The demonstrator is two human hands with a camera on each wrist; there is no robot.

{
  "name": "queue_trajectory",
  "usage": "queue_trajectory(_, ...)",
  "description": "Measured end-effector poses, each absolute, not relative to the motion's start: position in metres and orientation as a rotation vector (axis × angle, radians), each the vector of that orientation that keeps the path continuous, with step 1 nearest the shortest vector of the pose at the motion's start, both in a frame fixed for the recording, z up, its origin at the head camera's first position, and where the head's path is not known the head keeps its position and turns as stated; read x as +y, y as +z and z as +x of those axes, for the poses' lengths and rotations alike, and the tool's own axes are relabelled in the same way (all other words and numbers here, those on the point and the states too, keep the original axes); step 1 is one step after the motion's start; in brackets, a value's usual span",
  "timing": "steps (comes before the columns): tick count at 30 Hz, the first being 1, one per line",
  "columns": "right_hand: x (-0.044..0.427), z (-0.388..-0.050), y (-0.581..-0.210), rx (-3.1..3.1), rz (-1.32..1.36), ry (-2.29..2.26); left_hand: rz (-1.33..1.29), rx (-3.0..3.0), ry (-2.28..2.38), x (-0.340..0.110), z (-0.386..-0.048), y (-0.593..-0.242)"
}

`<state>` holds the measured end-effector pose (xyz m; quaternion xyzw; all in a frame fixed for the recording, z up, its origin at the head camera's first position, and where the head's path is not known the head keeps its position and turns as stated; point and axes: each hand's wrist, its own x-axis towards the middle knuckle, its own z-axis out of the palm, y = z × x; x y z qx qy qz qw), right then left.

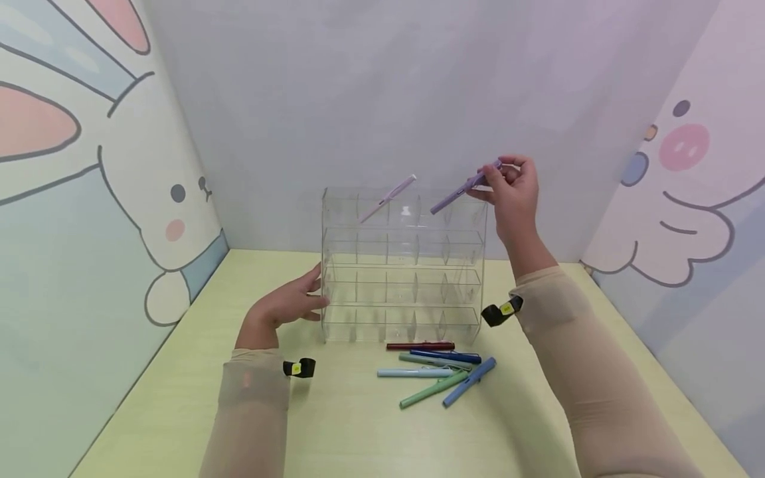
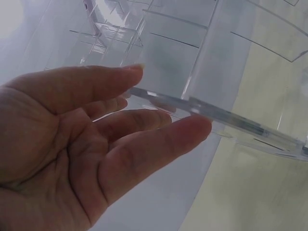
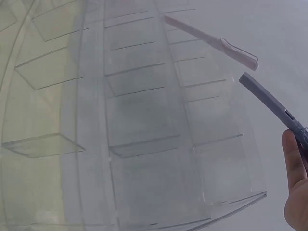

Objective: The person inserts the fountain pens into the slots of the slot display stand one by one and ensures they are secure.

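Observation:
A clear rack (image 1: pixel 402 255) with tiers of small compartments stands upright on the table. My left hand (image 1: pixel 289 302) is at its left side, thumb near the front and fingers behind, touching the side panel (image 2: pixel 226 117). My right hand (image 1: pixel 515 192) pinches a purple pen (image 1: pixel 457 194), slanted, above the top tier's right part; the purple pen (image 3: pixel 269 102) also shows in the right wrist view beside my right hand (image 3: pixel 296 192). A light pink pen (image 1: pixel 388 198) leans in the rack's top tier, left of the purple one.
In front of the rack lie several pens: a dark red pen (image 1: pixel 420 346), a dark blue pen (image 1: pixel 448 356), a light blue pen (image 1: pixel 412 373), a green pen (image 1: pixel 431 390), a blue pen (image 1: pixel 470 382) and a grey-green one. Behind is a pale wall (image 1: pixel 382 86).

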<state>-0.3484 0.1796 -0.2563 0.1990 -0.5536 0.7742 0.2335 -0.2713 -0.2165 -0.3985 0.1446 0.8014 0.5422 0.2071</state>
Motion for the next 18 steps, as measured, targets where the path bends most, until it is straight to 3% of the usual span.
queue_trajectory(7,0.166,-0.359,-0.238,-1.501,0.465,2.176,0.42,2.233,1.517,-0.218,-0.27,-0.399)
queue_trajectory(18,0.149,-0.363,-0.246,-1.575,0.456,2.133,0.439,2.22,1.546,-0.216,-0.269,-0.398)
